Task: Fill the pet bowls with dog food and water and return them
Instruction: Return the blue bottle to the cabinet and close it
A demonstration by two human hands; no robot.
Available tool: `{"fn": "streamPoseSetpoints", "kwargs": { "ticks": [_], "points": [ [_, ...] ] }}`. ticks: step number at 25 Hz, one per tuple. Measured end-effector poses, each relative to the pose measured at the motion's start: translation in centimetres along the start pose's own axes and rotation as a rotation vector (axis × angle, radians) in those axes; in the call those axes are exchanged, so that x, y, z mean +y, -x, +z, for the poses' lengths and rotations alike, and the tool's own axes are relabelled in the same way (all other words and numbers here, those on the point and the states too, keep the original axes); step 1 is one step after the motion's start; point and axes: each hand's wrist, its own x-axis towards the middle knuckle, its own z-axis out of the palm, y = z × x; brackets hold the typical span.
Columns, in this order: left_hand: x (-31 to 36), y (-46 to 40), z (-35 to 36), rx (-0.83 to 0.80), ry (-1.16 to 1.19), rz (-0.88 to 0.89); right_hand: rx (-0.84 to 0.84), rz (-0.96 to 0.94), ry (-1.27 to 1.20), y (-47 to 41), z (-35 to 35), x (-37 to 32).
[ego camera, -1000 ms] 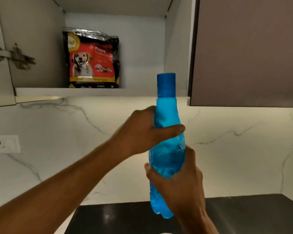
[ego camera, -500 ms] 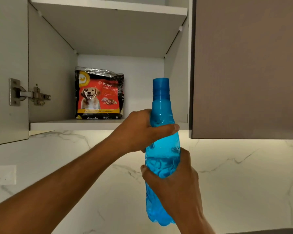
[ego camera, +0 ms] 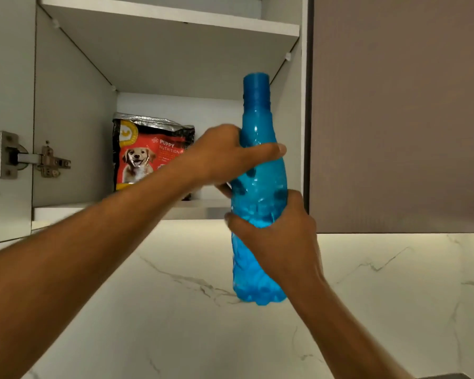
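**Bottle held upright at the cupboard's right edge**

Both hands hold a blue bottle upright in the middle of the frame, in front of the open cupboard. The left hand wraps the bottle's upper body, its grip closed with the thumb lying across the front and the fingers hidden behind. The right hand is closed round the lower half from the right, thumb across the front; the bottle's base shows below it, clear of anything underneath and in front of the marble wall.

The bottle's cap rises in front of the cupboard's right side panel, below the upper shelf. Whether it touches the panel cannot be told. Just right of it hangs a closed brown door, its lower edge level with the right hand.

A dog food bag stands on the lower shelf toward the back, left of centre, partly covered by the left forearm. Open shelf shows to the left of the bag, up to the cupboard's left wall, and there is free height above the bag. To the bag's right the space is mostly hidden by hand and bottle. At the far left, the open door carries a metal hinge.
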Motion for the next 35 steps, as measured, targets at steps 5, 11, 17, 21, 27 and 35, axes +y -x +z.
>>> {"fn": "streamPoseSetpoints", "kwargs": {
  "ticks": [5, 11, 17, 21, 27, 35],
  "points": [
    [3.2, -3.5, -3.4, 0.099, -0.059, 0.07, 0.054, -0.105, -0.004, -5.5, -0.2, -3.2],
    [4.1, -7.0, -5.4, 0.154, -0.097, 0.102, 0.11, -0.141, -0.037, -10.3, 1.2, -4.9],
    [1.8, -9.9, -4.8, 0.135, -0.08, 0.063, 0.119, -0.111, -0.025, -12.8, 3.1, -3.3],
    [0.8, -11.6, -3.7, 0.111, -0.06, -0.019, 0.102, -0.075, -0.019, -14.3, 3.8, -2.2],
    [-0.4, -13.3, -3.0, 0.097, 0.002, -0.05, 0.07, -0.042, 0.023, -15.8, 4.2, -0.9],
    [-2.2, -15.4, -1.5, 0.082, 0.033, -0.117, -0.086, 0.053, 0.335, -18.9, 4.4, 0.2]
  ]
}}
